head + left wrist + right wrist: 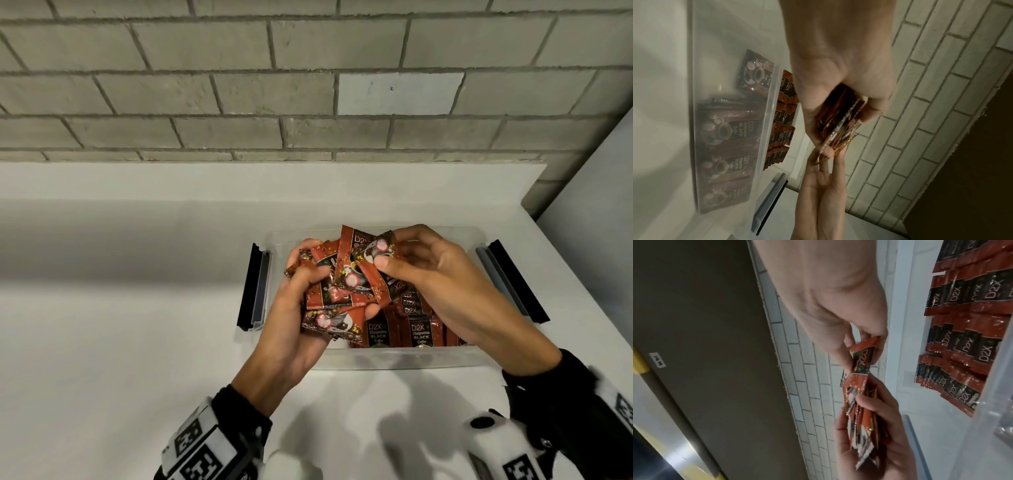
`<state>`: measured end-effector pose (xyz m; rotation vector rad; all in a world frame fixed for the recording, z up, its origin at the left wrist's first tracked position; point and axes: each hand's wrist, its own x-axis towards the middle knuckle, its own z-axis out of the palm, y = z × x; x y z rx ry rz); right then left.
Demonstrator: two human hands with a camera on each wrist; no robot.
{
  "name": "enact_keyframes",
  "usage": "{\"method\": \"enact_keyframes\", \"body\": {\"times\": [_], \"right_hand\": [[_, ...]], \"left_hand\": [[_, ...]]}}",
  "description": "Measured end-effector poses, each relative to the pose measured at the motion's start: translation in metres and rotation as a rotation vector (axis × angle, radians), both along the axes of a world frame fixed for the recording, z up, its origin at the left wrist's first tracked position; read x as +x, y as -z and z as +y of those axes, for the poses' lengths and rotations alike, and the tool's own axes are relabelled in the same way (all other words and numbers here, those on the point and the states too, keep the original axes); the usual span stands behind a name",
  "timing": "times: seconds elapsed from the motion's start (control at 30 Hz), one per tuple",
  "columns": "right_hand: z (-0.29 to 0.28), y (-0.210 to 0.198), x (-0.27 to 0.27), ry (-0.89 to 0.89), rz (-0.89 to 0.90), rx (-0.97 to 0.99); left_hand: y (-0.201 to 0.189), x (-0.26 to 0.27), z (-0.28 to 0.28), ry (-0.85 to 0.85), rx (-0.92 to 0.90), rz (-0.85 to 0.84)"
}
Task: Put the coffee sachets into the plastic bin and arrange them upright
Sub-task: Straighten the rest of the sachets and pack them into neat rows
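Note:
My left hand (305, 301) grips a loose bunch of red and black coffee sachets (334, 291) over the left part of the clear plastic bin (394, 358). Thumb and fingers of my right hand (404, 258) pinch one sachet (373, 260) at the top of that bunch. In the left wrist view the bunch (840, 120) shows edge-on in the left hand (838, 78). The right wrist view has the pinched sachet (864, 356) in the right hand (863, 352). Rows of sachets (419, 329) stand upright in the bin (900, 305).
The bin sits on a white counter (137, 325) against a grey brick wall (274, 85). Black and grey latch handles stick out at the bin's left end (253, 287) and right end (510, 281). A white panel (603, 219) rises at the far right.

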<state>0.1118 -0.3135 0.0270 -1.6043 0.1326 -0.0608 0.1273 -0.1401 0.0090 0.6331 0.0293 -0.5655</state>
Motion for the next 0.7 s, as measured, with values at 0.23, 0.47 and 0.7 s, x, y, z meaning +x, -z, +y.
{"method": "enact_keyframes", "body": {"times": [0.23,0.47,0.7], "right_hand": [[-0.002,-0.002,-0.005,-0.171,-0.055,-0.160],[-0.015,-0.012,0.001,-0.110,-0.034,-0.363],[-0.019,-0.026,0.002,-0.212,-0.195,-0.473]], "left_hand": [[0.002,-0.003,-0.001,-0.017,0.065,-0.076],[0.002,-0.004,0.000,-0.087,0.096,-0.069],[0.000,-0.003,0.001,-0.037,0.070,-0.096]]}}
